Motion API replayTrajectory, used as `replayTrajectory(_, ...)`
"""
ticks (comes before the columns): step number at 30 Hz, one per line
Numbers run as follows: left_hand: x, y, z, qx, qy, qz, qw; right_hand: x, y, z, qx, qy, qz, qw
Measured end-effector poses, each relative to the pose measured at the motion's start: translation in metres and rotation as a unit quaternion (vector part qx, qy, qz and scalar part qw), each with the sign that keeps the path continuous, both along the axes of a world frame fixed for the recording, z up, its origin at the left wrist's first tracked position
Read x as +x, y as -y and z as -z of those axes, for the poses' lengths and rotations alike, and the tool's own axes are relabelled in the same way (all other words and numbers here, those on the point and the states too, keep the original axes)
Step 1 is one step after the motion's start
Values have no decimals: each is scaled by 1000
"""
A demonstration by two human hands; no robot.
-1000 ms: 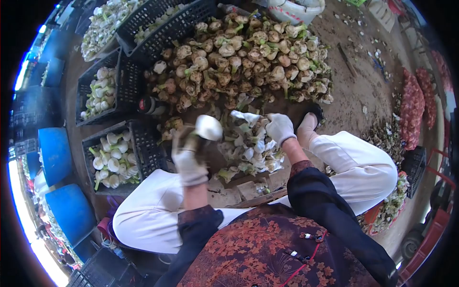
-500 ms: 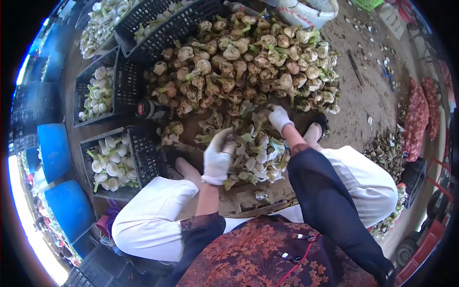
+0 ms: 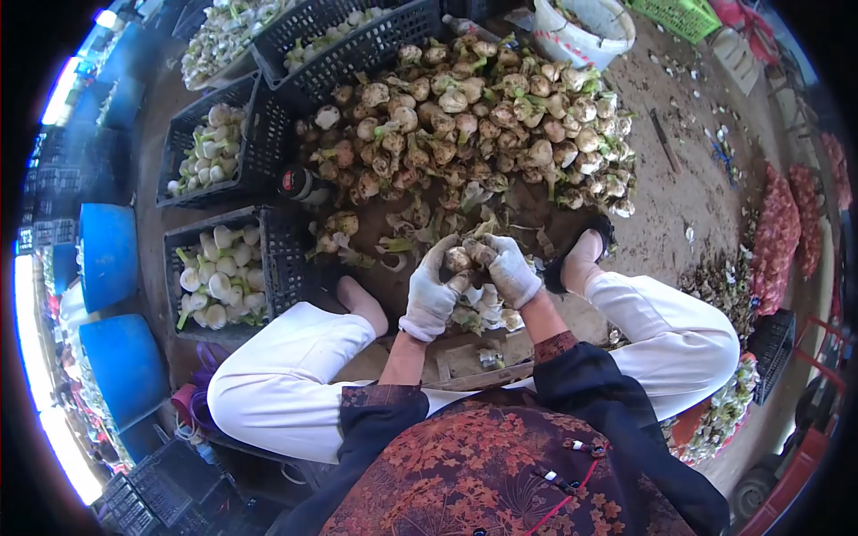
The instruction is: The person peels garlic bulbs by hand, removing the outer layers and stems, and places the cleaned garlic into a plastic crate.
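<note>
Both hands wear white gloves with soiled fingertips and meet in front of my knees. My left hand (image 3: 432, 293) is closed around a dirty garlic bulb (image 3: 458, 259). From the other side, my right hand (image 3: 512, 272) has its fingers pressed together at the same bulb; its fingertips partly hide what lies between them. Below the hands lies a heap of pale peeled skins and leaves (image 3: 487, 313). Beyond them spreads a large pile of unpeeled garlic bulbs (image 3: 465, 116) with soil and green stems.
Black crates (image 3: 284, 259) on the left hold cleaned white garlic (image 3: 219, 277). A dark jar-like object (image 3: 299, 185) stands between crate and pile. At the back is a white bucket (image 3: 581, 40). A long thin blade-like piece (image 3: 664, 138) and red net sacks (image 3: 776, 241) lie right.
My hands were apart, the right one reaching low at the pile's near edge. Now they are together, with a garlic bulb between them. The view has shifted slightly.
</note>
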State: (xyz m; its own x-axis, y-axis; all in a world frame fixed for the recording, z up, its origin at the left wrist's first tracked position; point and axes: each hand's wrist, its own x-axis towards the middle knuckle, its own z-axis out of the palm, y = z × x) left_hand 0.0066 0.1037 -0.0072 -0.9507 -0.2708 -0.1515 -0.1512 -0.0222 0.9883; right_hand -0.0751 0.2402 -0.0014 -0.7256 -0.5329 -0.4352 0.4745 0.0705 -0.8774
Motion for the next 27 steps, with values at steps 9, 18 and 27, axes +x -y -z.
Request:
replayTrajectory(9, 7, 12, -10, 195, 19, 11, 981, 7, -2, -21, -20, 6, -31, 999)
replayTrajectory(18, 1, 14, 13, 361, 104, -121, 919, 19, -1, -29, 22, -104, -151, 983)
replayTrajectory(27, 8, 14, -12, -225, -107, -103, 963, 28, -12, -20, -106, 140, -26, 984)
